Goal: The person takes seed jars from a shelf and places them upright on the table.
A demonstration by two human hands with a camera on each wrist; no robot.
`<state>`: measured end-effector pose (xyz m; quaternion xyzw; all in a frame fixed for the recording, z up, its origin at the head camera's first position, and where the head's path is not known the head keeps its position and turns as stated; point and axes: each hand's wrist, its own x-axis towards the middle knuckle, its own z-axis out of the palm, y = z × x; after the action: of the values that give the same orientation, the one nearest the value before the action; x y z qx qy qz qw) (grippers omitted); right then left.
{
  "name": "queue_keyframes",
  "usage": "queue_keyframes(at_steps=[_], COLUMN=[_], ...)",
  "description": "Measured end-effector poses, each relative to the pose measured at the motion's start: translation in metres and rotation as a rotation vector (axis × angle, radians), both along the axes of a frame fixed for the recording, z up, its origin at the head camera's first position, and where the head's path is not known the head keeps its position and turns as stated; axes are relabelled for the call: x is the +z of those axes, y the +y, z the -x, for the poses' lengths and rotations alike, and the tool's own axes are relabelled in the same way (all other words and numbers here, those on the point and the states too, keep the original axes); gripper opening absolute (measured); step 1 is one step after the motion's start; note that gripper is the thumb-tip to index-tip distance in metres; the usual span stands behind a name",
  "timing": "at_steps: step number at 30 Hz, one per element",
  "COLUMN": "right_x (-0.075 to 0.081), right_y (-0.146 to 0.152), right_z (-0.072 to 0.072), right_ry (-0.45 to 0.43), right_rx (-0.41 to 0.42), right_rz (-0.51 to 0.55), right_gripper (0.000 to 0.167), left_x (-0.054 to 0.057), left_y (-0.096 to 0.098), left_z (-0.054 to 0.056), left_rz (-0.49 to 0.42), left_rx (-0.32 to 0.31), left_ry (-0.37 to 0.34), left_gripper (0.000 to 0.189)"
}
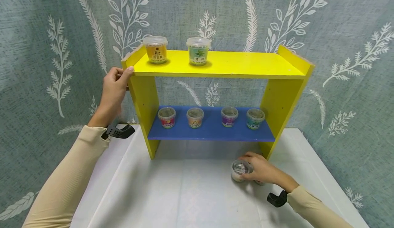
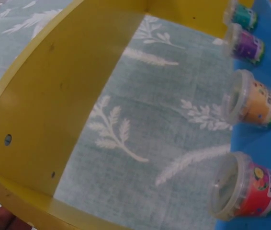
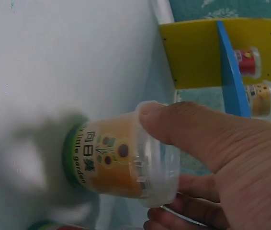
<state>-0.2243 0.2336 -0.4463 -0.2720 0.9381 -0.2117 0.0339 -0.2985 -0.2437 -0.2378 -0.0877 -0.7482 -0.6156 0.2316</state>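
My right hand [image 1: 261, 169] holds a small lidded plastic cup [image 3: 116, 155] by its rim, low over the white table near the shelf's right foot. Sunflowers and an orange label mark this cup, and its base is green. Beside it a second cup [image 3: 54, 226], with some red on it, is mostly hidden by the hand in the head view. My left hand [image 1: 114, 86] grips the upper left corner of the yellow shelf [image 1: 240, 63], thumb at the front edge. Only its fingertips [image 2: 4, 218] show in the left wrist view.
On the yellow top board stand an orange cup [image 1: 157, 51] and a green cup [image 1: 198, 52]. The blue middle board [image 1: 210, 132] carries red [image 1: 167, 121], orange [image 1: 195, 121], purple [image 1: 228, 120] and teal [image 1: 254, 122] cups. Patterned fabric [image 1: 227, 15] hangs behind the white table [image 1: 191, 193].
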Motion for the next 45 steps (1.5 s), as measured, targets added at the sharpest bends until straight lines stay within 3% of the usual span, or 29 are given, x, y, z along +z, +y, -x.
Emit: queue_keyframes(at_steps=[7,13,17,21,26,33,45], right_x=[0.003,0.004,0.007,0.013,0.021,0.036,0.075], right_y=[0.003,0.006,0.008,0.009,0.007,0.001,-0.011], right_z=[0.000,0.004,0.006,0.006,0.005,0.001,0.001], right_ry=[0.001,0.058,0.078,0.042,-0.019,-0.042,0.063], right_rx=[0.013,0.029,0.043,0.032,0.016,0.031,0.028], right_rz=[-0.012,0.016,0.111,0.222,0.285,0.345,0.379], right_gripper=[0.064,0.059,0.049,0.041,0.040,0.040,0.034], left_x=[-0.001,0.000,0.000,0.000,0.000,0.000,0.000], left_y=[-0.001,-0.001,-0.001,-0.001,-0.001,-0.001,-0.001], left_z=[0.000,-0.001,-0.001,-0.002,-0.002,-0.001,-0.001], left_rz=[0.017,0.019,0.024,0.019,0.016,0.028,0.026], left_rx=[0.000,-0.006,-0.003,-0.005,-0.006,-0.003,-0.005], left_ry=[-0.001,-0.005,-0.008,-0.006,-0.002,-0.006,0.001], left_gripper=[0.037,0.037,0.038,0.038,0.037,0.038,0.037])
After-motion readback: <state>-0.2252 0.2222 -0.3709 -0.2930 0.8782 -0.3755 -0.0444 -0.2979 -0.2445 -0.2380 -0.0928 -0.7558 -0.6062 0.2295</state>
